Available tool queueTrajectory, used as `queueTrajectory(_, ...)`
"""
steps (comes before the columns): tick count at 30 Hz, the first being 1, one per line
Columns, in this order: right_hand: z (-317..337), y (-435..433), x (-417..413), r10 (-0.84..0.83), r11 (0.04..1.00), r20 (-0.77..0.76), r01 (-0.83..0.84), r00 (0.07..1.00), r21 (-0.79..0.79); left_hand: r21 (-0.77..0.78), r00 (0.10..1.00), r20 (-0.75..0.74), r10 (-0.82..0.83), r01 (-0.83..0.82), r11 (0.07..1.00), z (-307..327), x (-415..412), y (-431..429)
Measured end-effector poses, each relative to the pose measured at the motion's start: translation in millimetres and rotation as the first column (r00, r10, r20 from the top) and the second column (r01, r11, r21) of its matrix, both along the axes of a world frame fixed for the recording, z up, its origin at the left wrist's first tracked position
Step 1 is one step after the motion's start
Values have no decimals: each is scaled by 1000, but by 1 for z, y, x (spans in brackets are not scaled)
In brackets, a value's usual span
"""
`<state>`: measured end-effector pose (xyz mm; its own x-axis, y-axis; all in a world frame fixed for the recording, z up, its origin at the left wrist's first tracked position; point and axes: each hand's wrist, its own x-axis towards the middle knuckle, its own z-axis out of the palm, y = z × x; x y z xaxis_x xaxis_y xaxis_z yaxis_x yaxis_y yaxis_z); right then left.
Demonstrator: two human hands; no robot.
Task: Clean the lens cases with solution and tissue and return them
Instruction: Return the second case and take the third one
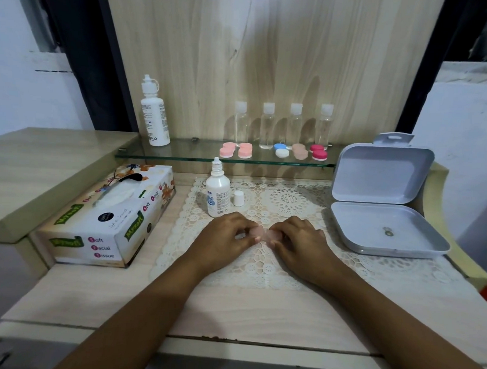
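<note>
While both hands meet over the white lace mat (289,200), the left hand (229,234) and the right hand (298,239) each pinch one end of the small pale pink plastic lens case (262,234), with fingers curled on it. It looks light, stiff and a little slippery, so I think the cap rims give the best hold. At 11 o'clock stands the white uncapped solution bottle (217,194), and at 9 o'clock the flowered cardboard tissue box (109,217). At 12 o'clock, farther away, more coloured cases (245,151) sit on the glass shelf (182,153).
</note>
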<state>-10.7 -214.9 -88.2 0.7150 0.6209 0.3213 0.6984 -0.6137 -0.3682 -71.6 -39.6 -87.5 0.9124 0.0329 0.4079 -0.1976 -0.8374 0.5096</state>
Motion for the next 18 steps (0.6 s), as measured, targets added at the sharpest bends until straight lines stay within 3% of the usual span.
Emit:
queueTrajectory(4, -1, 0, 1, 6, 1000, 17, -6, 1000, -7, -18, 1000, -12, -5, 4, 1000, 0, -1, -2)
queueTrajectory(8, -2, 0, 0, 15, 1000, 33, -15, 999, 1, 125, 997, -68, 20, -11, 992, -2, 1, -3)
queueTrajectory(18, -1, 0, -2, 32, 999, 47, -32, 998, 0, -12, 1000, -16, 18, -19, 1000, 0, 1, -5)
